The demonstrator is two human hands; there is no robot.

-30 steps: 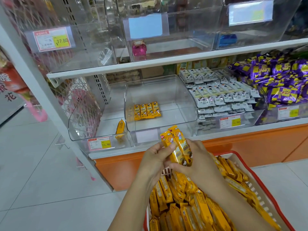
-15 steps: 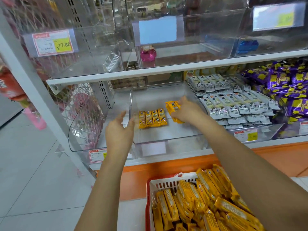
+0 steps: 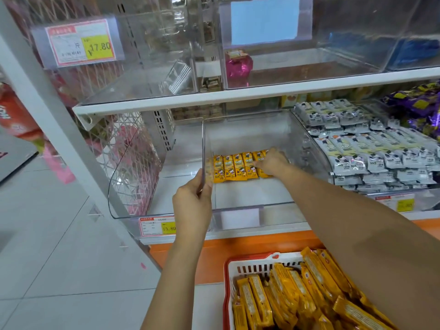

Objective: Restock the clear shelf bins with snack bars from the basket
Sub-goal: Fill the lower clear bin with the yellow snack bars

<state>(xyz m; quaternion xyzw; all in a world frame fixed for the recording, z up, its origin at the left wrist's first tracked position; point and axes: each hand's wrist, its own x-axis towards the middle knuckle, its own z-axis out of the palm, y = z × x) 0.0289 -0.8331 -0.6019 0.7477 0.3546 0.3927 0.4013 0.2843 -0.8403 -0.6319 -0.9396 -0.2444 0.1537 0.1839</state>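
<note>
A: Obs. The left hand (image 3: 191,203) has its grip clamped on the left wall of the clear bin (image 3: 238,207), near the front edge, thumb on one side and fingers on the other. It is steadying the bin, I judge.

B: Right hand (image 3: 272,163)?

A: Inside the bin, fingers down on the right end of the row of snack bars (image 3: 234,166). The bars lie flat and side by side, mid-floor. Grip state: cannot tell. It is either pinching the end bar or only pressing it (the fingertips are hidden under the knuckles).

B: Supply?

A: The basket (image 3: 252,265) sits below the shelf front, heaped with yellow bars. Only one row is placed, so most of the restock remains, by my estimate.

B: Method note for this step?

A: Seat the end bar flush against its neighbour, same face up, ends level. Hold the wall firm so the bin cannot slide. Run the row to the right wall before starting another. Mind the forearm near the grey-white packets (image 3: 357,144) in the next bin.
</note>
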